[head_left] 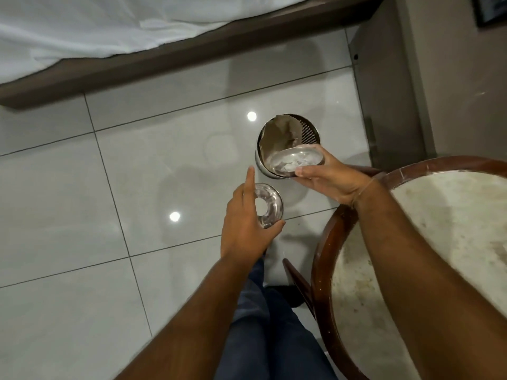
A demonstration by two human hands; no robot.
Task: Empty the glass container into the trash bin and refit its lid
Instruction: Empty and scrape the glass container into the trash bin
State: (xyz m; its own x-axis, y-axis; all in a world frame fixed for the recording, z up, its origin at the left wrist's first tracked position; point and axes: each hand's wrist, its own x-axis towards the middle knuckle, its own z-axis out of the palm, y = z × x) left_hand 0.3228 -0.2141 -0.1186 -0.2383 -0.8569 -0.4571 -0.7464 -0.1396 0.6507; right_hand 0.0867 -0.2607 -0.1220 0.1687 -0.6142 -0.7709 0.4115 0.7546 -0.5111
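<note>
My right hand (332, 178) grips a round glass container (295, 160), tilted over the near rim of the trash bin (307, 131). Pale crumpled bits lie inside the container. The bin is a metal perforated cylinder with a brown paper liner, standing on the floor. My left hand (244, 223) holds the round glass lid (270, 205), which has a hole or knob at its centre, low and to the left of the bin. The index finger of that hand points straight out.
A round table (444, 215) with a dark wooden rim and pale stone top stands at the right. A bed (109, 31) with white sheets and a brown frame runs across the top. Glossy grey floor tiles (109, 187) spread to the left. A cabinet (384, 78) stands behind the bin.
</note>
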